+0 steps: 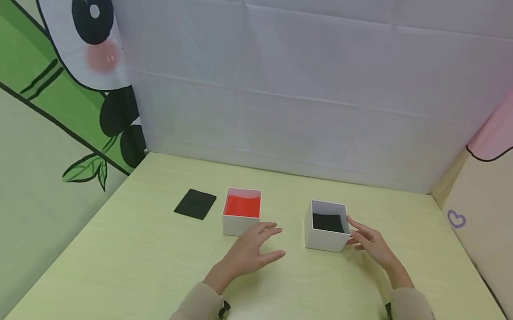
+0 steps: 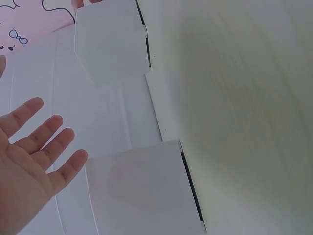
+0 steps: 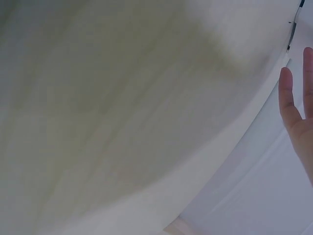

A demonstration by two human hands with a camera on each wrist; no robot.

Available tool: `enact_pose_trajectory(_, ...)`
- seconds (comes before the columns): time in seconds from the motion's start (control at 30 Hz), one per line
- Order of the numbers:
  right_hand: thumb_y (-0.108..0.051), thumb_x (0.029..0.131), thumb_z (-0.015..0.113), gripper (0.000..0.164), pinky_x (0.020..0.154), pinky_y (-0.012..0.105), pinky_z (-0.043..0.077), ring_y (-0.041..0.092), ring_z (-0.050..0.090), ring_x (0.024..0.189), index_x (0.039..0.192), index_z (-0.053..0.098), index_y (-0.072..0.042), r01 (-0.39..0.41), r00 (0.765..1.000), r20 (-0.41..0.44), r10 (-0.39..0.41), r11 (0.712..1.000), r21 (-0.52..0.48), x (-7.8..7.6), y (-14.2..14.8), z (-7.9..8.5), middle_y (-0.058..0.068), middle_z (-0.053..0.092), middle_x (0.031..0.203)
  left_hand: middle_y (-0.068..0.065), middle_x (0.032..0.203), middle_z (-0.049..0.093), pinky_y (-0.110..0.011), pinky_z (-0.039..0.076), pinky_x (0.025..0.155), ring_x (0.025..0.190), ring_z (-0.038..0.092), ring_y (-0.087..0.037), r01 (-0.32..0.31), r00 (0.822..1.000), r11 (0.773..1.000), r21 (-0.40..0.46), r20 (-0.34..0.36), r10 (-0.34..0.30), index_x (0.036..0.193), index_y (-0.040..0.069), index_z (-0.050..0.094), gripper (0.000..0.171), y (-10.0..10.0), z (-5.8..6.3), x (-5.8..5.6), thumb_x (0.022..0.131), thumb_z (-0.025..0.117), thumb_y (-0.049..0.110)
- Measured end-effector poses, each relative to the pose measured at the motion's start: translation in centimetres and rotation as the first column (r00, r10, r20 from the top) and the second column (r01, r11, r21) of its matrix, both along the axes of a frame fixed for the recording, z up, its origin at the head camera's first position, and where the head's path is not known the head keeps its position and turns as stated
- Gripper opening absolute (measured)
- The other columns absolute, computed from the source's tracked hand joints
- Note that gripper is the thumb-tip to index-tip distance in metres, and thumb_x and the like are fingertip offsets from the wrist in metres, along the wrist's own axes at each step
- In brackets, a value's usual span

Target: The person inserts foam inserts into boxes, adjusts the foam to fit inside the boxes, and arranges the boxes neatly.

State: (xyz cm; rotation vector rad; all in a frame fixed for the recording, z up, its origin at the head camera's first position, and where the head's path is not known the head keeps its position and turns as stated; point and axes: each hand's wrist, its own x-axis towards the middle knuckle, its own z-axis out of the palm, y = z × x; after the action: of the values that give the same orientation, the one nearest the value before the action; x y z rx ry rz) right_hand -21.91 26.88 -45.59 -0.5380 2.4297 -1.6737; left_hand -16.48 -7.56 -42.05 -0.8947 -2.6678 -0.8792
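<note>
Two white open-topped boxes stand on the pale yellow table in the head view. The left box (image 1: pixel 235 226) has a red piece (image 1: pixel 242 206) inside; the right box (image 1: pixel 325 241) has a black piece (image 1: pixel 328 222) in it. My left hand (image 1: pixel 250 249) hovers just in front of the left box with fingers spread, holding nothing; its fingers also show in the left wrist view. At the right box's right side, my right hand (image 1: pixel 372 246) touches the wall with extended fingers. Only part of that hand appears in the right wrist view.
A flat black square (image 1: pixel 195 204) lies on the table (image 1: pixel 270 305) to the left of the left box. Behind the table's far edge hangs a white cloth (image 1: pixel 291 91). Printed cloths border the left and right sides.
</note>
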Motion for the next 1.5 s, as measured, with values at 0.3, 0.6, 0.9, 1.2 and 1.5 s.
enact_pose_trajectory(0.3,-0.013,0.095,0.044,0.043,0.071,0.038,0.048,0.03,0.061,0.086,0.133,0.032,0.003,-0.009,1.0,0.003,0.01,1.0,-0.009,0.2,-0.1,0.1,-0.006,0.06,0.107,-0.009,0.122,0.052,-0.04,0.038,0.091,0.114,0.044,-0.023,-0.009,1.0,0.999,0.052,0.03,0.007,0.119,0.007,0.057,0.046,-1.9,0.1,0.6,0.082,0.062,0.035)
enact_pose_trajectory(0.6,-0.012,0.095,0.043,0.043,0.071,0.037,0.048,0.03,0.061,0.086,0.133,0.032,0.003,-0.013,1.0,0.0,0.013,1.0,-0.011,0.3,-0.1,0.2,-0.014,0.06,0.103,-0.005,0.117,0.056,-0.038,0.042,0.087,0.109,0.049,-0.02,-0.048,0.997,0.992,0.114,0.059,0.042,0.116,0.008,0.059,0.042,-4.0,0.0,0.9,0.082,0.064,0.033)
enact_pose_trajectory(0.9,-0.013,0.095,0.044,0.043,0.071,0.038,0.048,0.03,0.061,0.085,0.133,0.031,0.004,-0.01,1.0,-0.005,0.01,1.0,-0.01,0.2,-0.1,0.1,-0.01,0.062,0.104,-0.003,0.111,0.06,-0.038,0.043,0.085,0.104,0.053,-0.02,-0.167,0.98,0.975,0.144,0.129,0.149,0.115,0.005,0.059,0.041,-6.8,0.5,0.6,0.081,0.066,0.027)
enact_pose_trajectory(1.2,-0.013,0.095,0.043,0.044,0.071,0.039,0.048,0.033,0.06,0.086,0.133,0.031,0.005,-0.002,1.0,-0.003,0.002,1.0,0.006,0.1,-0.2,0.2,0.023,0.056,0.112,-0.007,0.108,0.061,-0.043,0.044,0.083,0.099,0.055,-0.022,-0.258,0.964,0.945,0.201,0.115,0.239,0.117,0.003,0.057,0.044,-10.0,0.7,-0.3,0.08,0.068,0.023)
enact_pose_trajectory(1.5,-0.013,0.095,0.043,0.044,0.072,0.039,0.047,0.028,0.061,0.085,0.133,0.031,0.005,-0.009,1.0,0.001,0.009,1.0,-0.003,0.2,-0.3,0.3,0.01,0.06,0.111,-0.012,0.111,0.059,-0.043,0.045,0.081,0.101,0.055,-0.024,-0.31,0.95,0.927,0.209,0.104,0.294,0.115,0.002,0.058,0.042,-12.6,0.1,-1.9,0.083,0.064,0.027)
